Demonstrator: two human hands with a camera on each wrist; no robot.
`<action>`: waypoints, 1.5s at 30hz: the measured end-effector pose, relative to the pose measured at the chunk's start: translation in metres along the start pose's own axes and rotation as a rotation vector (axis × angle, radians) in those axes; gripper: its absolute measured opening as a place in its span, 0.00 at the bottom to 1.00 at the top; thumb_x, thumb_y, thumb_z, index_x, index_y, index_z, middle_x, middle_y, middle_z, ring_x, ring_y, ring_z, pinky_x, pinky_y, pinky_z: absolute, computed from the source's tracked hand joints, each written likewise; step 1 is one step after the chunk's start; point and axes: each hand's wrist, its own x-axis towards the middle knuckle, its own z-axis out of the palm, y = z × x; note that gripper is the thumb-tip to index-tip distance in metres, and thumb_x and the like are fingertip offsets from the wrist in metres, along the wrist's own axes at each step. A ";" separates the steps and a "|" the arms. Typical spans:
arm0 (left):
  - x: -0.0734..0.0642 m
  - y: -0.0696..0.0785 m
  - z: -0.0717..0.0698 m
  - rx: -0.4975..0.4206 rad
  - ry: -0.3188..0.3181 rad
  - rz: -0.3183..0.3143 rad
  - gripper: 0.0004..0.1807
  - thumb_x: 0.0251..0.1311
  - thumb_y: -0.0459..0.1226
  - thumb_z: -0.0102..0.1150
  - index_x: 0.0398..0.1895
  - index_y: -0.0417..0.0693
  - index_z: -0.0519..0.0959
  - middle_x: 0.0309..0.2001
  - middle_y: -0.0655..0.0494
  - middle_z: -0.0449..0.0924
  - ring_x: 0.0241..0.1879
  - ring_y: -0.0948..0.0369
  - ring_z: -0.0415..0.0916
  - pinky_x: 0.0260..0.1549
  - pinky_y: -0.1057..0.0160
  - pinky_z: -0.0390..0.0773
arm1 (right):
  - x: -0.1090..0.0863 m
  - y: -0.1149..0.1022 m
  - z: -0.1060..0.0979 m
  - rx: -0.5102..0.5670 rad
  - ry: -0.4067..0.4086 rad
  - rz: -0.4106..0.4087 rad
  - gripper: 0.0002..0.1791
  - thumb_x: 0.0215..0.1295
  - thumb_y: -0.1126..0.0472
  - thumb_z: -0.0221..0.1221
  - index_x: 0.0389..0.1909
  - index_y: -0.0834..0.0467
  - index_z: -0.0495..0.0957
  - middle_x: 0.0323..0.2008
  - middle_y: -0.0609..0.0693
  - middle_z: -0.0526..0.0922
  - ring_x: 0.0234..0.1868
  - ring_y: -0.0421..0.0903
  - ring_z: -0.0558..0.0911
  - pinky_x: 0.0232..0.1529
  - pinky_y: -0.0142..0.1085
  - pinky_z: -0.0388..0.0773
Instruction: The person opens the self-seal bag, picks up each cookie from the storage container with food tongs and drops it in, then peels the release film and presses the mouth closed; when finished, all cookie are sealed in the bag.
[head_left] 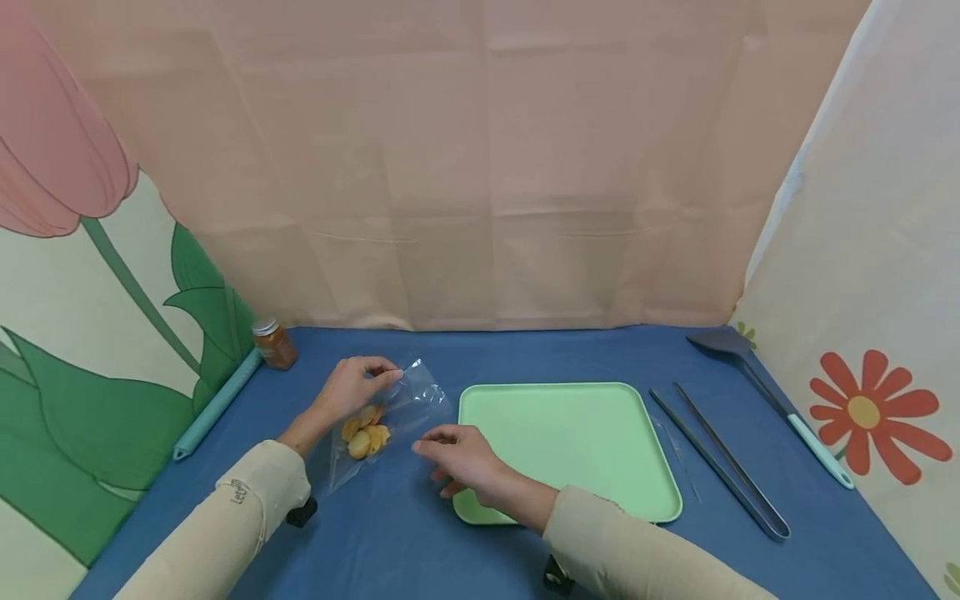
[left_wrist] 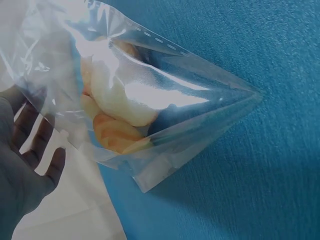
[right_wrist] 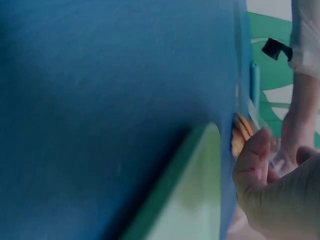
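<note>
A clear plastic bag (head_left: 423, 398) with several golden, bread-like pieces (head_left: 366, 437) inside is to the left of the green tray. By its upper edge, my left hand (head_left: 354, 390) pinches the bag between thumb and fingers. The left wrist view shows the bag's pointed corner and the pieces (left_wrist: 120, 132) through the shiny film. My right hand (head_left: 468, 465) hovers over the tray's left edge with loosely bent fingers and holds nothing visible. It is apart from the bag in the head view.
A light green tray (head_left: 570, 446) lies at centre right. Beyond it are metal tongs (head_left: 723, 467) and a dark spatula (head_left: 765, 383) with a pale handle. A jar (head_left: 275, 343) with a silver lid and a teal rolled item (head_left: 217, 407) sit at the left edge.
</note>
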 end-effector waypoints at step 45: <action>-0.018 -0.007 -0.051 -0.102 0.258 0.023 0.18 0.71 0.54 0.55 0.45 0.52 0.84 0.34 0.51 0.86 0.23 0.60 0.71 0.24 0.61 0.69 | 0.038 -0.036 -0.017 -0.060 0.138 -0.267 0.10 0.69 0.55 0.64 0.41 0.57 0.87 0.44 0.55 0.83 0.36 0.45 0.81 0.31 0.43 0.85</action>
